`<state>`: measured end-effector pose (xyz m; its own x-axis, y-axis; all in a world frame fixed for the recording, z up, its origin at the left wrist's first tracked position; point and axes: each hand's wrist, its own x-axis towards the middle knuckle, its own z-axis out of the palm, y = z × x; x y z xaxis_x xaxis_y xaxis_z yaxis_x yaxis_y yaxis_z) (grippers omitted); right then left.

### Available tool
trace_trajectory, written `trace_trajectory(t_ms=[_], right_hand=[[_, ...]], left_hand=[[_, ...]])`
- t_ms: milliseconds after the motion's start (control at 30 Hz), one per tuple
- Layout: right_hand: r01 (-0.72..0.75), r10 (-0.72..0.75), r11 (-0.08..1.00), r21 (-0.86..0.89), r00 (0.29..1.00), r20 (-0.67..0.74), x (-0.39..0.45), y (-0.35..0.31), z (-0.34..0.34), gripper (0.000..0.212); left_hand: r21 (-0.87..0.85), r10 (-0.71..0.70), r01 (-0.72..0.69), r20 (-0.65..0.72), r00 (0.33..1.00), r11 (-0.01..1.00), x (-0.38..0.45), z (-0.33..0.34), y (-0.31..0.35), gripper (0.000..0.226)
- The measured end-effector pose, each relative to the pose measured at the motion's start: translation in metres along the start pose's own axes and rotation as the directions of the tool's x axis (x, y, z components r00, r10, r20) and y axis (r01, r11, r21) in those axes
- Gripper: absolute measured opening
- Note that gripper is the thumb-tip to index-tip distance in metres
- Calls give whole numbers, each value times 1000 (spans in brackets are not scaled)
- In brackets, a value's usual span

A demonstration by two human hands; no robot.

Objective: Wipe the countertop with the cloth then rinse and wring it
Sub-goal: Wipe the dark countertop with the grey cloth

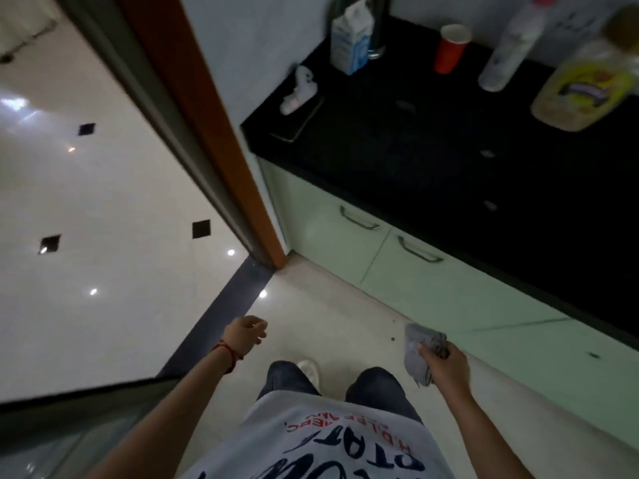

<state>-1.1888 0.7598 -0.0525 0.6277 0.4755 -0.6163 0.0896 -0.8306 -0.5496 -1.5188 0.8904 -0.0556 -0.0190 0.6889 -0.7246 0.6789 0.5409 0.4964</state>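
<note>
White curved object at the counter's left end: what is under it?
The white curved object lies partly on a flat dark slab with a pale edge, which rests on the black countertop. What the slab is stays unclear.

Right hand (446,366) clenched, left hand (247,331) loose.

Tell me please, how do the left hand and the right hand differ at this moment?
The right hand is closed around a grey cloth, while the left hand holds nothing and its fingers are loosely curled. The right hand is beside the pale green cabinet fronts under the black countertop; the left hand hangs over the floor toward the doorway. The left wrist wears a red thread; the right wrist looks bare. Both are low, below the countertop, not touching it.
</note>
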Motion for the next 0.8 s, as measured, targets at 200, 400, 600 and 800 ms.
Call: trace_trajectory(t_ms=[200,400,600,800], right_hand=[[-134,157,977,165,978,-139,-6,15,-21,36],[-28,105,948,317,968,-229,15,-12,-57,13],[222,-93,888,404,944,-315,47,-90,-107,9],[404,-284,897,178,837,-468,90,-164,-137,27]], left_hand=[[109,79,-98,169,982,989,42,24,91,18],[80,266,-297,268,926,952,49,57,165,14],[78,565,-581,162,809,810,44,66,239,16],[303,740,-724,83,667,619,59,84,305,38]])
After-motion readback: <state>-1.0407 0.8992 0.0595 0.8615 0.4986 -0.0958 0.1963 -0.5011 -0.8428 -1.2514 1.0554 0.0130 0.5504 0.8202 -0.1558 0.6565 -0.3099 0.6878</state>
